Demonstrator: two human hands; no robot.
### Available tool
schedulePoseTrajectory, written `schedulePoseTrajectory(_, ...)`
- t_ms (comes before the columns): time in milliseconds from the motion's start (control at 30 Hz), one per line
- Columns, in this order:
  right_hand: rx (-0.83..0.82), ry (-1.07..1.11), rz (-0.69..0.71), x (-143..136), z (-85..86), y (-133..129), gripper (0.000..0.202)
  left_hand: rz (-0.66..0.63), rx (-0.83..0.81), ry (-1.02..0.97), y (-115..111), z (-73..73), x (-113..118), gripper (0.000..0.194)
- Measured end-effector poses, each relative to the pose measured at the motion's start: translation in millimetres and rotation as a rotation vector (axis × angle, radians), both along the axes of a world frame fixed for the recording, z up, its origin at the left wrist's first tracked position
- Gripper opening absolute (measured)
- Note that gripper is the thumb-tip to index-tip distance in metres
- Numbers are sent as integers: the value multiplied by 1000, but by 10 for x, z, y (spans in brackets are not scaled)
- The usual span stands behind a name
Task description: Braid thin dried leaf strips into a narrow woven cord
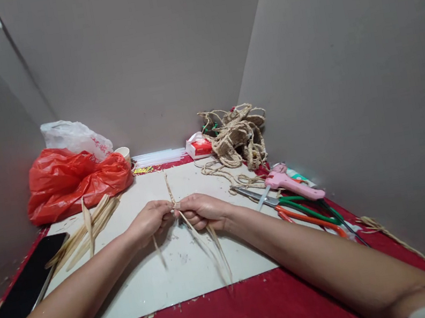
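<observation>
Both hands meet over the middle of a white board (145,295), pinching a thin braid of dried straw-coloured strips (168,185). The braided end points away from me, and loose strips hang toward me below the fingers. My left hand (152,222) is closed on the braid from the left, with one short strip trailing under it. Opposite it, my right hand (203,212) is closed on the same braid, and longer strips dangle beneath. The fingertips hide the spot where the strips cross. Several flat dried strips (93,227) lie left of my left hand.
A black phone (29,279) lies at left, below a red plastic bag (77,176). Scissors (306,211) and a pink glue gun (289,181) lie at right. Behind them sit coiled braided cords (238,133), a tissue pack (199,146), clear glue sticks (159,157) and a paper cup (124,153).
</observation>
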State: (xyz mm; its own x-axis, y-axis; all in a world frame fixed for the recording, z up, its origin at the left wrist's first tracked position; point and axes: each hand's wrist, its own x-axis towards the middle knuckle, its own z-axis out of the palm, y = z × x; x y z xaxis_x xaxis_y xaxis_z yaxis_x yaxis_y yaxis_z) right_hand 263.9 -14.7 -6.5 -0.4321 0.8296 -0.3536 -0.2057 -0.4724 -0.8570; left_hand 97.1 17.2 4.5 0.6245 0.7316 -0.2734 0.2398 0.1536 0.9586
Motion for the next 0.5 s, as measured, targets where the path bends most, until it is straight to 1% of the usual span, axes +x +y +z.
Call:
schedulePoseTrajectory(100,2,-75,45,39,44,1,10,1,94,94,33,-10,-26,18)
schedulePoseTrajectory(167,29,-127,71,59,52,4,13,-25,159,103,70,-34,-40,22)
schedulePoseTrajectory(233,97,-198,100,74,40,9,18,-64,230,82,102,-60,-48,24)
schedulePoseTrajectory(300,205,-320,118,85,23,14,22,-91,257,62,116,-71,-48,23)
schedulePoseTrajectory(400,409,-573,131,81,21,8,25,-57,164,95,93,-59,-33,18)
schedulePoseTrajectory(500,616,-810,130,46,39,-15,24,-23,54,115,51,-53,-8,25)
